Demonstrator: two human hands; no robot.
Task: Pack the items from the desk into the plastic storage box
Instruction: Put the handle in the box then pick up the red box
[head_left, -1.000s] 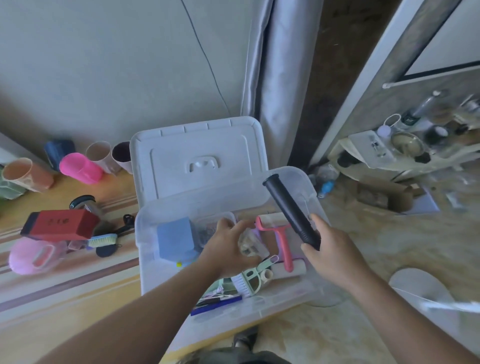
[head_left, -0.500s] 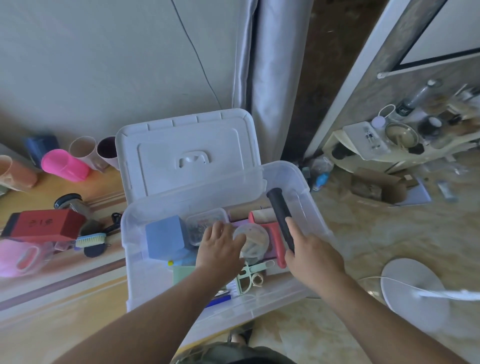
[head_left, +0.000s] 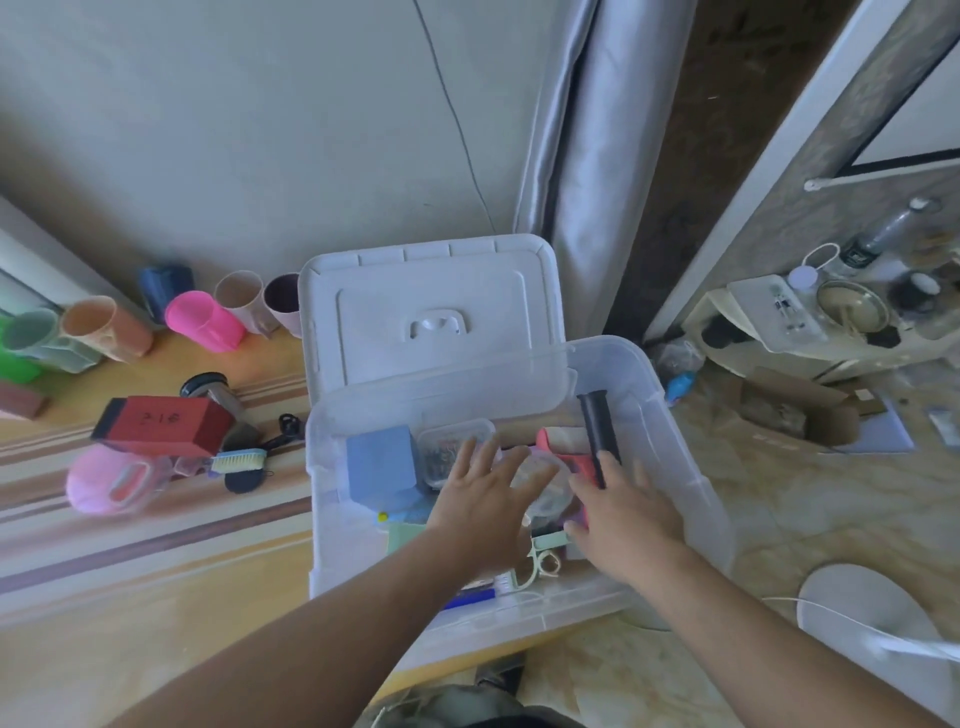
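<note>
Clear plastic storage box (head_left: 691, 467) sits at right end of wooden desk (head_left: 156, 561), white lid (head_left: 431, 312) propped open against wall behind. Both hands inside box, over contents. Left hand (head_left: 483, 499) spread flat, fingers (head_left: 511, 467) straight, gripping nothing, hovering over or touching round clear plastic lid (head_left: 545, 483); contact not resolvable. Right hand (head_left: 623, 519) also released, fingers straight and splayed, fingertips just beside black cylindrical handle (head_left: 597, 436); touching or apart, cannot tell. Handle lies tilted against pink plastic piece (head_left: 563, 452) near back right of box.

Also in box: blue rectangular block (head_left: 379, 462) at left, small clear lidded container (head_left: 447, 441) of dark bits beside it, pale green scissors-like tool (head_left: 540, 558) and dark blue pen (head_left: 467, 600) toward front wall.

Still on desk, left of box: red rectangular box with black end (head_left: 161, 426), pink translucent jug (head_left: 111, 483), small white-bristled brush (head_left: 239, 461), black clip (head_left: 288, 423). Row of cups along wall: hot pink cup (head_left: 205, 322), orange cup (head_left: 106, 327), beige cup (head_left: 241, 299), dark-lined cup (head_left: 283, 304), navy cup (head_left: 163, 288).
</note>
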